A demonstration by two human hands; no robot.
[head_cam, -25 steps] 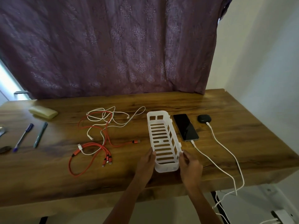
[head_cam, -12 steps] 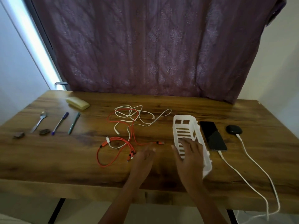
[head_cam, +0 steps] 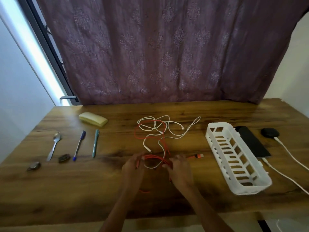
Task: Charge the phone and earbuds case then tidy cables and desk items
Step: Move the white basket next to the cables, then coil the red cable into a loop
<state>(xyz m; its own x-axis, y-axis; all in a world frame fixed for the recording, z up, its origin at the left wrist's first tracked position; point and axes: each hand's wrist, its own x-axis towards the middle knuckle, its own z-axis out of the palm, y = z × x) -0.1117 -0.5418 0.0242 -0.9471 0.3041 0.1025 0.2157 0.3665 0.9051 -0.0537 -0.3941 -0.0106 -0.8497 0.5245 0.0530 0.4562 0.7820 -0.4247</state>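
While off edges, L hand (head_cam: 133,167), R hand (head_cam: 181,171) on red cable (head_cam: 154,158).

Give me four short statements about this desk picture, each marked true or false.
1. The left hand and the right hand hold the red cable. True.
2. The pens are inside the basket. False: the basket looks empty; the pens lie far left of it.
3. A white cable reaches the phone's near end. True.
4. The spoon lies right of the basket. False: it lies far left.
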